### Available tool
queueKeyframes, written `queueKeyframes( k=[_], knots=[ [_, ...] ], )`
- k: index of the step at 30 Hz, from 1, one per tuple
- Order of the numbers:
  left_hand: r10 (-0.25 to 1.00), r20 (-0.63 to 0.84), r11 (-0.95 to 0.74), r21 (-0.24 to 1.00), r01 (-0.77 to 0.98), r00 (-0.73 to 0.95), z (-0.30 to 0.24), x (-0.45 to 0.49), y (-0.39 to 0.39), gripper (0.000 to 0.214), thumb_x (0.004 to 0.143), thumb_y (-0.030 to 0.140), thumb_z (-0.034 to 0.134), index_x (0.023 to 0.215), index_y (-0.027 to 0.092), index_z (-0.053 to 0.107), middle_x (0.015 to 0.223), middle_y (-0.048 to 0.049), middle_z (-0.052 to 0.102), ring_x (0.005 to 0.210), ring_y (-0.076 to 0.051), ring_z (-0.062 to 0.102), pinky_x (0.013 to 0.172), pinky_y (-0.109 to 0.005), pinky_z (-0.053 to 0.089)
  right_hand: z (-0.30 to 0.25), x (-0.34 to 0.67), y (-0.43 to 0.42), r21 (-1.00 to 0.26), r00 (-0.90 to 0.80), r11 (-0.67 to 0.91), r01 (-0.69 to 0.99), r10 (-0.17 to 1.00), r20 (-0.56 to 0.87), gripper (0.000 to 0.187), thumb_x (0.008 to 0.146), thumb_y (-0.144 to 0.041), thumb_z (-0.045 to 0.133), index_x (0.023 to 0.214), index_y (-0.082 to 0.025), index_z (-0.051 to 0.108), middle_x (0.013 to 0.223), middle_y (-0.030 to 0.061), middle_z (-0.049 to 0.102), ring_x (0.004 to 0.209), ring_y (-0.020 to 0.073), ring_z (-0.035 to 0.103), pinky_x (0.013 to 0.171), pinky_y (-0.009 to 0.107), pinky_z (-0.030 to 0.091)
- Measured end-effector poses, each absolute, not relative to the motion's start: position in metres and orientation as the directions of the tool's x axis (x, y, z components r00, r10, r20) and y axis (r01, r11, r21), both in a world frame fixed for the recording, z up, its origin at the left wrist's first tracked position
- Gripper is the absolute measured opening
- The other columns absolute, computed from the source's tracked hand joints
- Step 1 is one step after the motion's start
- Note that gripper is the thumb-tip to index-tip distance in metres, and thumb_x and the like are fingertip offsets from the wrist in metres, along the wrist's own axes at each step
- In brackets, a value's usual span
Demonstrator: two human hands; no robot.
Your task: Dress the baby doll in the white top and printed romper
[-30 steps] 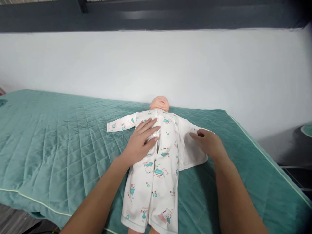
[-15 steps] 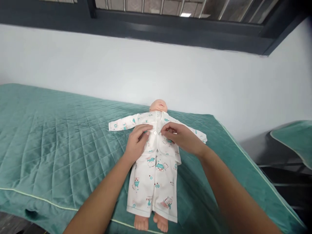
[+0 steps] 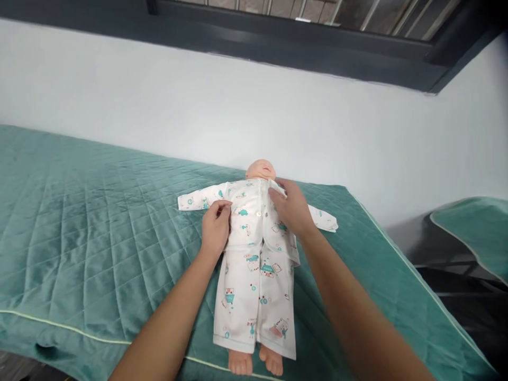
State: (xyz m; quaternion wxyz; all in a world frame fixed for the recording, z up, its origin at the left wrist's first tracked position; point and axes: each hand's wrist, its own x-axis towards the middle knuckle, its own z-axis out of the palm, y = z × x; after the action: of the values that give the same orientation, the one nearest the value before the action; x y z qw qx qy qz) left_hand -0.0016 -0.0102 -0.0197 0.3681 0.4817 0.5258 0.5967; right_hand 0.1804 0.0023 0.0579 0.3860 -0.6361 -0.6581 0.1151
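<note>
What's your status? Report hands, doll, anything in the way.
Left hand at jacket side. Right hand at jacket's upper front, partly hiding one shoulder. Doll on its back on green cover.

An indoor room, whether home or training room unclear: a green quilted bedcover (image 3: 119, 238) beneath the fingers (image 3: 222, 205), a white wall (image 3: 178, 106) and barred window (image 3: 317, 11) beyond them.

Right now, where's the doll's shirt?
In the head view, the shirt lies near the middle, between the doll's head and pants, the left hand at its left side, the right hand over its upper right.
</note>
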Motion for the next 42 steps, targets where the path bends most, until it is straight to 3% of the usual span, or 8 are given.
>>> queueKeyframes(
  k=[8,12,16,22,26,30,36,42],
  knots=[
    [0.956,0.235,-0.179,0.941,0.286,-0.176,-0.017,-0.016,-0.006,0.020,0.092,0.030,0.051,0.098,0.021,0.068,0.083,-0.0018,0.068,0.072,-0.016,0.061,0.069,-0.028,0.050,0.040,0.173,-0.005,-0.476,-0.157,0.308,0.824,0.931,0.329,0.056,0.098,-0.042,0.043,0.147,-0.015,0.047,0.160,0.0116,0.036,0.151,0.0273,0.026,0.124,0.052,0.023],
    [0.887,0.456,-0.216,0.551,0.806,-0.073,-0.023,-0.049,0.009,0.039,0.087,0.014,0.050,0.122,0.022,0.063,0.129,-0.0112,0.063,0.124,-0.029,0.054,0.103,-0.045,0.044,0.039,0.184,-0.025,-0.570,-0.231,0.416,0.708,0.900,0.369,0.057,0.099,-0.048,0.044,0.150,-0.023,0.045,0.161,0.0070,0.036,0.151,0.0263,0.027,0.124,0.051,0.023],
    [0.936,0.335,-0.014,0.354,0.935,-0.113,-0.031,-0.086,0.025,0.051,0.088,0.016,0.050,0.138,0.023,0.054,0.145,-0.0144,0.053,0.136,-0.036,0.045,0.110,-0.056,0.037,0.023,0.222,-0.033,-0.653,-0.025,0.332,0.681,0.901,0.432,0.055,0.098,-0.052,0.045,0.147,-0.026,0.047,0.153,0.0079,0.048,0.141,0.0267,0.043,0.119,0.050,0.033],
    [0.970,0.236,-0.031,0.332,0.943,-0.051,-0.034,-0.115,0.042,0.055,0.094,0.010,0.035,0.148,0.016,0.044,0.151,-0.0131,0.050,0.134,-0.031,0.052,0.115,-0.054,0.034,-0.024,0.302,-0.027,-0.376,0.273,-0.092,0.922,0.843,0.464,0.060,0.097,-0.044,0.040,0.140,-0.005,0.052,0.151,0.0236,0.045,0.145,0.0355,0.035,0.118,0.055,0.028],
    [0.964,0.256,-0.010,0.313,0.950,-0.074,-0.033,-0.123,0.051,0.062,0.089,0.003,0.035,0.149,0.018,0.045,0.156,-0.0095,0.046,0.139,-0.030,0.048,0.118,-0.052,0.032,-0.035,0.311,-0.031,-0.308,0.396,-0.312,0.899,0.878,0.267,0.062,0.100,-0.047,0.034,0.147,-0.010,0.047,0.155,0.0200,0.042,0.146,0.0372,0.034,0.117,0.059,0.027],
    [0.964,0.241,0.031,0.312,0.950,-0.111,-0.038,-0.126,0.056,0.062,0.086,0.004,0.038,0.144,0.020,0.052,0.153,-0.0085,0.049,0.135,-0.030,0.052,0.114,-0.051,0.040,-0.035,0.308,-0.033,-0.331,0.431,-0.337,0.881,0.860,0.273,0.060,0.100,-0.049,0.034,0.146,-0.012,0.049,0.153,0.0195,0.045,0.142,0.0370,0.040,0.115,0.059,0.029],
    [0.913,0.372,0.020,0.375,0.927,-0.170,-0.039,-0.120,0.045,0.057,0.085,0.007,0.041,0.140,0.014,0.054,0.150,-0.0158,0.050,0.139,-0.035,0.045,0.111,-0.053,0.041,-0.038,0.311,-0.031,-0.434,0.339,-0.110,0.894,0.800,0.495,0.049,0.093,-0.039,0.048,0.131,-0.009,0.059,0.146,0.0240,0.051,0.140,0.0350,0.042,0.114,0.057,0.032],
    [0.878,0.478,-0.296,0.568,0.768,-0.015,-0.041,-0.078,-0.029,0.046,0.082,0.005,0.043,0.122,0.016,0.062,0.124,-0.0102,0.064,0.119,-0.024,0.058,0.104,-0.040,0.048,-0.029,0.270,-0.072,-0.507,0.160,0.257,0.823,0.752,0.639,0.036,0.093,-0.035,0.052,0.123,-0.016,0.059,0.131,0.0172,0.059,0.127,0.0287,0.053,0.107,0.051,0.044]
  ],
)
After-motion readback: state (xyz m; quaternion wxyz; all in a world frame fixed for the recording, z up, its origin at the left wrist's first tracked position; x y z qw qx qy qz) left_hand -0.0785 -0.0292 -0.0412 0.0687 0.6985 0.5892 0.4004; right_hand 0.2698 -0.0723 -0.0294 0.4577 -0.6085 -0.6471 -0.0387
